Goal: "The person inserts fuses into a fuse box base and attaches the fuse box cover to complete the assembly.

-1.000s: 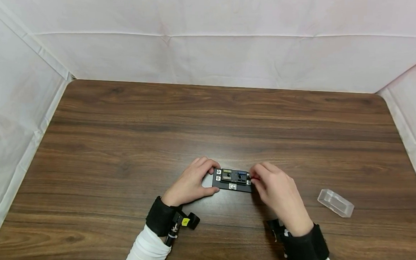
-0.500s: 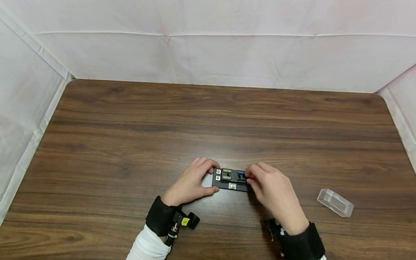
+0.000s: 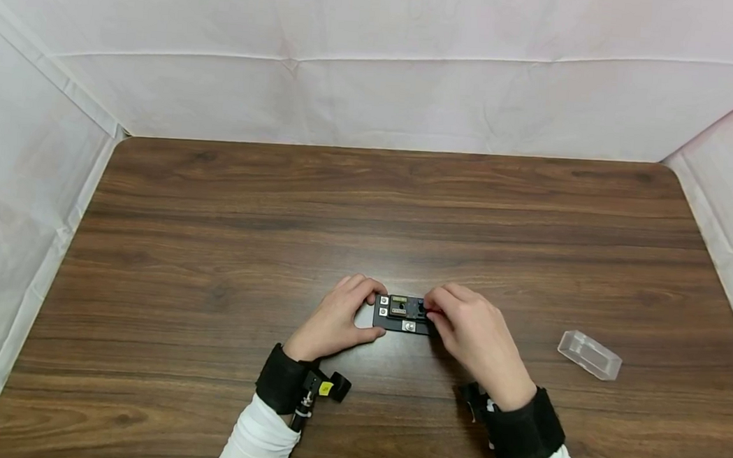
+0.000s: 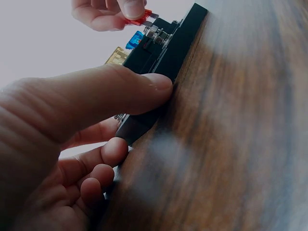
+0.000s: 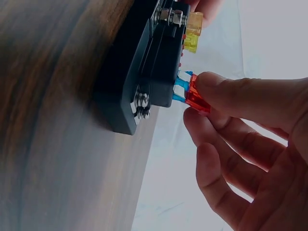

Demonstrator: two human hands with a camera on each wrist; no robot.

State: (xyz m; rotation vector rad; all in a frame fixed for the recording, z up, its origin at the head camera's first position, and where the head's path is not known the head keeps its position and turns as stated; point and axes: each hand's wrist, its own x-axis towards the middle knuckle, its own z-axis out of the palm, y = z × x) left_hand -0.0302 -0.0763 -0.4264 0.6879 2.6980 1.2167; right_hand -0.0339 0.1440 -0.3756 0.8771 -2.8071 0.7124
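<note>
A black fuse block (image 3: 403, 325) with metal terminal screws lies on the table in front of me. My left hand (image 3: 338, 320) grips its left end, thumb on the near edge and fingers at the far side. My right hand (image 3: 475, 337) pinches a red blade fuse (image 5: 196, 98) between thumb and fingertips. That fuse is close over the block's right end, its prongs pointing at the block. In the left wrist view a blue blade fuse (image 4: 134, 40) sits in the block just beside it. Tan (image 5: 194, 23) and yellow fuses (image 5: 191, 42) stand at the other end. Fingers hide the block's right end from above.
A clear plastic cover (image 3: 590, 355) lies on the wooden table (image 3: 280, 203) to the right of my right hand. White cloth walls (image 3: 374, 103) stand behind the table and at both sides. Each wrist wears a black strap (image 3: 524, 428) with a camera.
My right hand has moved left with the red fuse, from beside the block's right end to over its right part. My left hand and the block have stayed in place.
</note>
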